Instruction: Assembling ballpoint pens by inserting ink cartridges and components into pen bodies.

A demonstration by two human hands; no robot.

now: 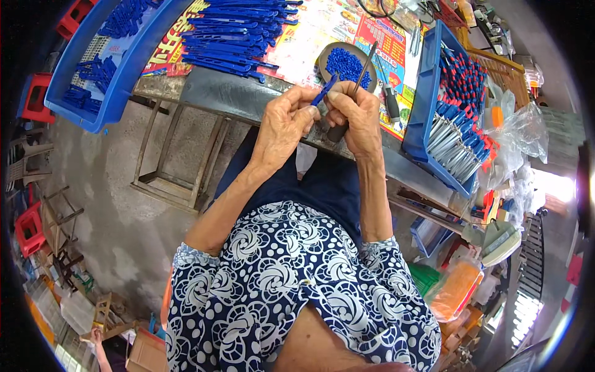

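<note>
Left hand [282, 127] pinching slim blue plastic piece [325, 90] above worktop [248, 99] edge – right hand [353, 115] gripping thin metal rod [364, 67]; likely to slip, dropping piece – pinch looks light.

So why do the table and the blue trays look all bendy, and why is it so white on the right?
In the head view, the fisheye lens curves the table edge and blue trays toward the dark rim; daylight on the right glares white; both hands, left hand and right hand, look sharp.
</note>
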